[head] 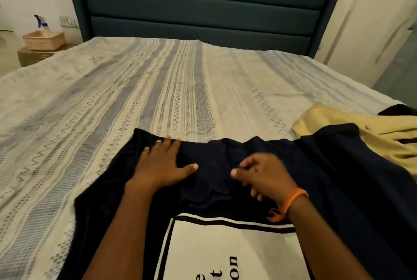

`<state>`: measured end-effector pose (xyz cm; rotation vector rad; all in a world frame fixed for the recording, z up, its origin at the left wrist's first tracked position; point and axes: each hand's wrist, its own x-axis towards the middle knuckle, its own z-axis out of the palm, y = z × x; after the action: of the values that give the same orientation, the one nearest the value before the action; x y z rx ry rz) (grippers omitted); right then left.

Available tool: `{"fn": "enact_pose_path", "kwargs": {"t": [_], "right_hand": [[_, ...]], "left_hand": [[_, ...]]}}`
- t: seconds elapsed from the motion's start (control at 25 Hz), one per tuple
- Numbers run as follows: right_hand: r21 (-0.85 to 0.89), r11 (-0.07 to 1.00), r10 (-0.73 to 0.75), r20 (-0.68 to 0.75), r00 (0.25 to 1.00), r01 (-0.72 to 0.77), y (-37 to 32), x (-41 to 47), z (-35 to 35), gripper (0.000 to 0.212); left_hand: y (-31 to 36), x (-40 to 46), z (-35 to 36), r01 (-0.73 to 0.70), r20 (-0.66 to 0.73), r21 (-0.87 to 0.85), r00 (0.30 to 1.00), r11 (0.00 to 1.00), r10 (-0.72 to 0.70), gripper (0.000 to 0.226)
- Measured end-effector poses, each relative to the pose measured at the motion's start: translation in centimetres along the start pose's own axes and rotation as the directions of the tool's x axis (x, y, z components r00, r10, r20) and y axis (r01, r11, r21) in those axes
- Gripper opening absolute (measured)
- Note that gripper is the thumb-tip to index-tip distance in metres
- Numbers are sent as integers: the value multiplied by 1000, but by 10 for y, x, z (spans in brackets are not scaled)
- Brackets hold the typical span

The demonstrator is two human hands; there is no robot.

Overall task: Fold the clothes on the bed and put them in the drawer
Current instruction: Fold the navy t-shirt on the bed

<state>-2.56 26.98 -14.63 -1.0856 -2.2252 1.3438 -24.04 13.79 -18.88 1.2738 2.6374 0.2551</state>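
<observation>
A dark navy T-shirt (338,189) with a large white printed panel (230,252) lies spread on the bed (135,99) at its near edge. My left hand (161,162) lies flat on the shirt's upper left part, fingers straight and spread. My right hand (261,173) hovers over the bunched collar area, fingers loosely curled, thumb and forefinger close together; whether they pinch fabric is unclear. An orange band circles that wrist. A pale yellow garment (365,130) lies crumpled at the right, partly under the navy shirt. No drawer is in view.
A dark teal padded headboard (203,8) stands at the far end. At the far left, a woven basket (44,40) sits on a cardboard box (33,55). White wardrobe doors (372,20) stand at the right.
</observation>
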Motion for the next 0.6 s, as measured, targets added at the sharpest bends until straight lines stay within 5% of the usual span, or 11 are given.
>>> {"fn": "enact_pose_path", "kwargs": {"t": [0.08,0.12,0.2,0.32,0.48,0.6], "right_hand": [[-255,954,-226,-256,940,160,14,32,-36,1],[-481,865,-326,-316,891,146,23,50,-60,10],[-880,475,-351,-196,916,-6,44,79,-113,27],[-993,-77,-146,-81,986,-93,73,99,-179,28],[-977,-202,-203,-31,979,-72,70,93,-201,25],[-984,-119,-291,-96,952,-135,43,58,-203,24]], "left_hand": [[-5,-1,-3,27,-61,48,998,998,-24,125],[-5,-1,-3,43,-110,59,993,997,-36,117],[-2,2,3,59,-239,-29,969,998,-64,76],[-1,8,17,48,-375,-35,925,998,-58,44],[-3,16,30,71,-442,40,896,997,-46,38],[7,10,23,107,-465,87,883,990,-55,23]]}}
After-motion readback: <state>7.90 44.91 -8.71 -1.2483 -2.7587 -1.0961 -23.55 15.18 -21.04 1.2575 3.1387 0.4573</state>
